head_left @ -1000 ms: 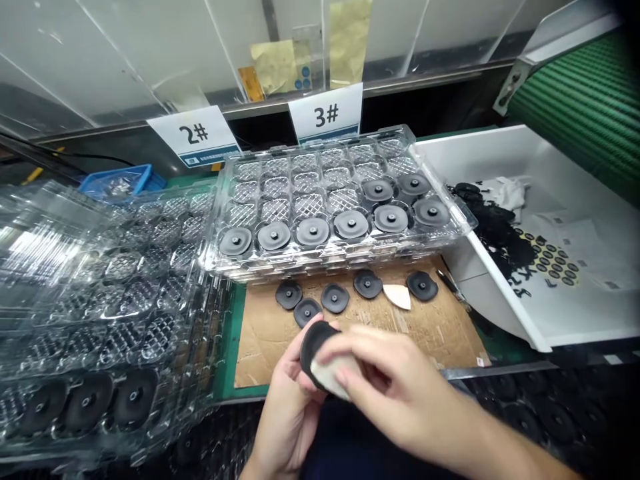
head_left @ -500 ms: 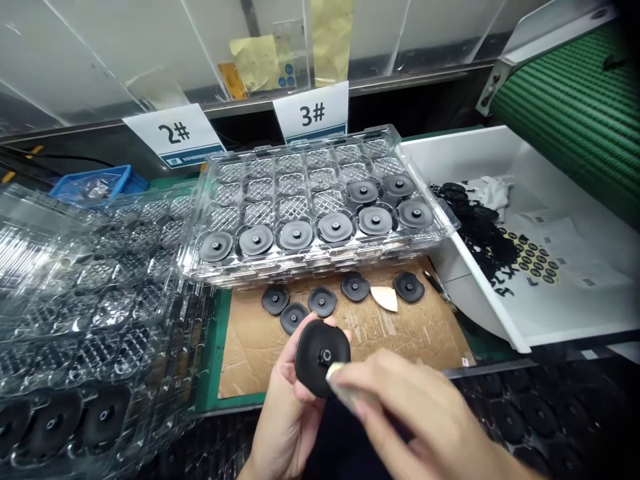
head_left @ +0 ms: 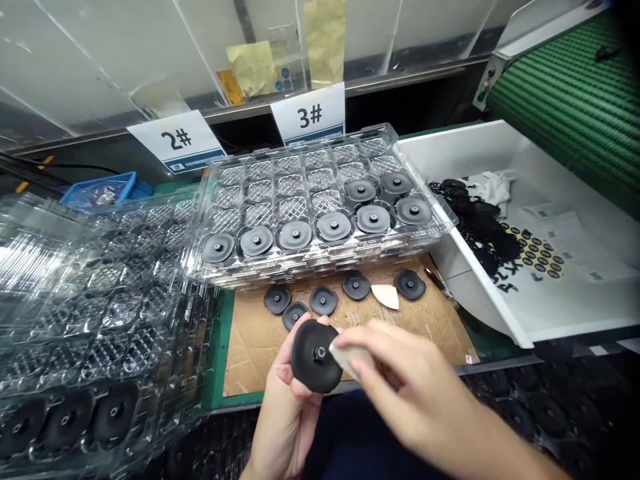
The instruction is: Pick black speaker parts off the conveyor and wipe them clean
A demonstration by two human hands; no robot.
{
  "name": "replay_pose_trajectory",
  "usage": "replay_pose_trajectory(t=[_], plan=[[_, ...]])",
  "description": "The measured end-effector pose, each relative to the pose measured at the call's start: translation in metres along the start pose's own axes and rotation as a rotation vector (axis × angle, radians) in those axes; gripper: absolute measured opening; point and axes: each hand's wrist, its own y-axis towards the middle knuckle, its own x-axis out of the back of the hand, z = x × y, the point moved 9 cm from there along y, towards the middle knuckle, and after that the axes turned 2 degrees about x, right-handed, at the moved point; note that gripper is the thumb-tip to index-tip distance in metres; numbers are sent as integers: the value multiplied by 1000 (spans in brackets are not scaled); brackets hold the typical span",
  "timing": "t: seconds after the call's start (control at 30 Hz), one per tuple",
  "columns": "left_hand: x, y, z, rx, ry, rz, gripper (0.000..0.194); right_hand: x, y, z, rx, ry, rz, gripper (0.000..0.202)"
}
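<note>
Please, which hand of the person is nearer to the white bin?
Right. The right hand, holding a pale pad, is left of the white bin; the left hand, holding a black disc, is farther left.

At the near edge of the cardboard (head_left: 440, 327), the black disc (head_left: 306, 367) hides part of the left hand (head_left: 287, 408); the right hand (head_left: 417, 373) covers some of the pale pad (head_left: 351, 355). Left of the cardboard, the clear trays (head_left: 107, 320) run out of view; beyond it, the 2# card (head_left: 173, 157) bears print too small for me to read.
</note>
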Motion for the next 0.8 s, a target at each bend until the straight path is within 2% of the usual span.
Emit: replay_pose_trajectory(t=[0.07, 0.13, 0.27, 0.3, 0.37, 0.47, 0.53, 0.63, 0.73, 0.8], plan=[[3, 0, 5, 44, -13, -2, 60, -5, 3, 4, 52, 25, 36, 23], [8, 0, 4, 29, -48, -3, 62, -9, 7, -7, 39, 47, 49, 21], [20, 3, -2, -50, -169, 7, 54, -12, 3, -72, -161, -51, -128, 21], [22, 4, -2, -50, -196, 16, 50, -21, -2, -87, -183, -62, -131, 21], [25, 4, -4, -50, -234, 37, 46, -48, -15, -109, -181, -48, -59, 20], [28, 4, -7, -43, -247, 58, 45, -74, -31, -121, -177, -26, 34, 19], [27, 2, -9, -51, -226, 77, 44, -68, -32, -114, -192, -19, 36, 19], [23, 0, -12, -100, -139, 102, 46, -35, -18, -77, -170, -23, -29, 21], [20, -4, -19, -220, -43, 47, 48, -7, -2, -16, 23, -124, -145, 23], [22, -8, -25, -316, -19, -21, 53, -6, 0, 19, 185, -248, -198, 25]])
